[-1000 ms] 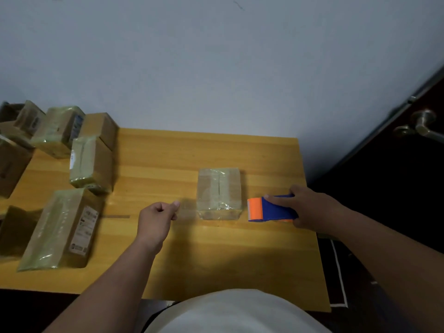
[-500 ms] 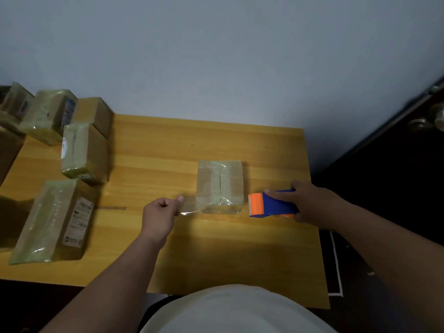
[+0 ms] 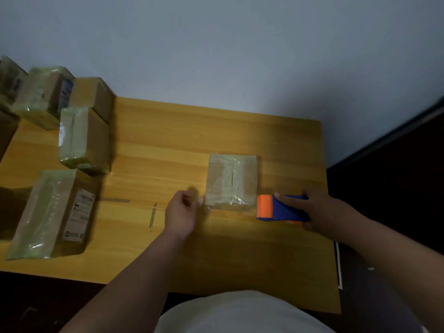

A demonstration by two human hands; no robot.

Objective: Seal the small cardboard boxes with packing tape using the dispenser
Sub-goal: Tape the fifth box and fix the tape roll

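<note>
A small cardboard box (image 3: 231, 181) wrapped in clear tape sits right of the middle of the wooden table (image 3: 168, 140). My right hand (image 3: 319, 210) grips the blue and orange tape dispenser (image 3: 278, 209), which lies on the table just right of the box's near corner. My left hand (image 3: 181, 212) is just left of the box with its fingers curled and blurred by motion. It seems to pinch the loose end of the clear tape (image 3: 206, 207) close to the box's near left corner.
Several taped cardboard boxes stand at the left: a long one (image 3: 50, 212) near the front edge, one (image 3: 81, 140) behind it, and more (image 3: 48, 97) at the back. Two short tape scraps (image 3: 152, 215) stick to the tabletop. A dark doorway lies right of the table.
My left hand has moved right, up to the box's left side, shortening the stretch of tape it held out. The dispenser and my right hand stay beside the box.
</note>
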